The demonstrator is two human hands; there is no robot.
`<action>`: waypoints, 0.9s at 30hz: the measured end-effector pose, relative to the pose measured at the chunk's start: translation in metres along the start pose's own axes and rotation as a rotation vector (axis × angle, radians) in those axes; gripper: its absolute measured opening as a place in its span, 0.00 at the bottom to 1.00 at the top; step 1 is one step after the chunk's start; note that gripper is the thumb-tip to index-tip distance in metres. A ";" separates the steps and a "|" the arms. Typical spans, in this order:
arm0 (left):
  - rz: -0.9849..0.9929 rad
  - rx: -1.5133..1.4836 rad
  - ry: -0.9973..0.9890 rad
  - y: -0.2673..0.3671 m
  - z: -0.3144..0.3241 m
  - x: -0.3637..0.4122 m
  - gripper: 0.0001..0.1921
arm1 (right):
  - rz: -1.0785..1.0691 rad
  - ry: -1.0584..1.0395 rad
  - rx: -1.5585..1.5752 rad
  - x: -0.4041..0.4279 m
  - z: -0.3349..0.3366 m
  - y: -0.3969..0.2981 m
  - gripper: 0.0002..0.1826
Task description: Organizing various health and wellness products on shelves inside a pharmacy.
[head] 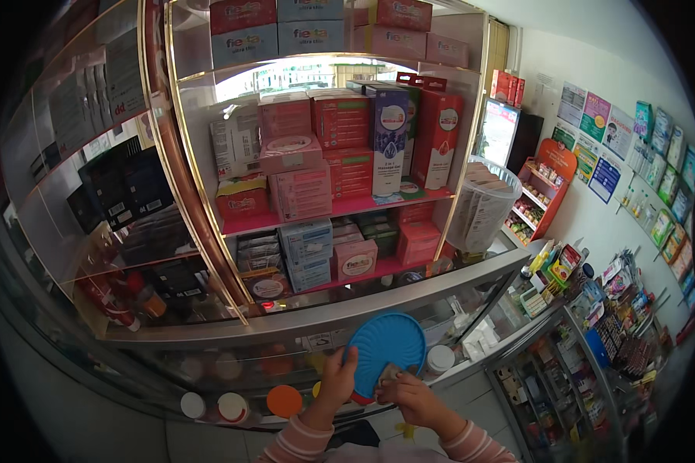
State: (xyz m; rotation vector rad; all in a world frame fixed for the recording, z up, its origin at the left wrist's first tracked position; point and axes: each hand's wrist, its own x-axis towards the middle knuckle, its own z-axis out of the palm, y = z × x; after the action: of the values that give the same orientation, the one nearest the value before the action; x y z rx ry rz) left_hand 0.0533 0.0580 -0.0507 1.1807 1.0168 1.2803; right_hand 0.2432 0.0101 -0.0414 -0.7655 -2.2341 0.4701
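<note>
A round blue plastic lid [389, 347] with curved ridges is held up in front of me. My left hand [337, 379] grips its left edge, thumb on the face. Against the lower right of its face, my right hand [408, 396] presses a crumpled greyish cloth [388, 375]. A bit of red shows under the lid's lower edge; what it belongs to is hidden. Below and to the left stand jars with an orange lid [284, 401] and a white lid [233, 407]. Another white-lidded jar [440, 359] is just right of the blue lid.
A glass display cabinet [347, 208] full of boxed products rises ahead, above a metal-framed glass counter [324, 321]. Paper-filled clear bucket [483, 202] stands to its right. Farther right are a calculator [536, 302], crowded racks [556, 382] and an orange snack stand [541, 194].
</note>
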 end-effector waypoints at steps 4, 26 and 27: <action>0.025 -0.003 0.001 -0.003 -0.016 -0.008 0.21 | 0.362 0.406 0.297 -0.016 -0.001 0.005 0.08; -0.594 -0.881 -0.374 -0.040 0.045 -0.039 0.31 | 0.028 0.600 -0.569 -0.045 0.023 -0.021 0.14; -0.680 -0.924 -0.372 -0.039 0.052 -0.029 0.29 | 0.029 0.614 -0.589 -0.046 0.024 -0.021 0.14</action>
State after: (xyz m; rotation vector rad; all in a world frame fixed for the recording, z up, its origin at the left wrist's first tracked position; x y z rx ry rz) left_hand 0.1091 0.0280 -0.0838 0.2769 0.3786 0.7667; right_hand 0.2437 -0.0383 -0.0698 -1.0629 -1.7675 -0.3989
